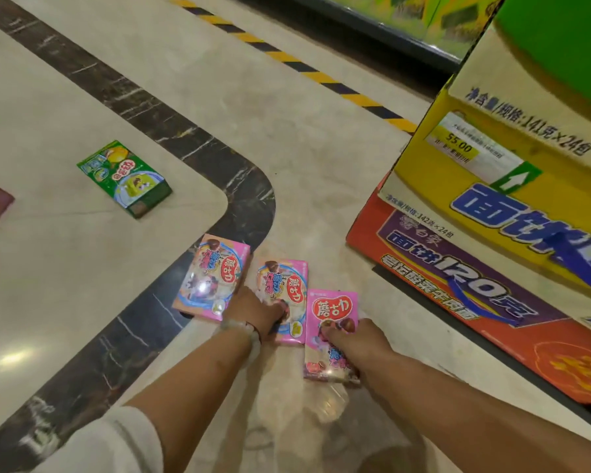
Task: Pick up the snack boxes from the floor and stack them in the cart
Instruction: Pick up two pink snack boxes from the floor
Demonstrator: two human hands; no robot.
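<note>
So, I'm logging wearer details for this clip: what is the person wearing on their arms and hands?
Both forearms are bare, with no gloves. The left hand has a pale bracelet at the wrist, and a white sleeve is pushed up its arm. The right hand shows nothing worn.

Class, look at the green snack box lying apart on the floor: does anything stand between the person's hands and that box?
Nothing visible does. The green box lies alone on bare floor, up and left of the left hand. Only the dark floor stripe runs between them, flat in the tiles. Both hands are on pink boxes; the right hand is on another.
</note>
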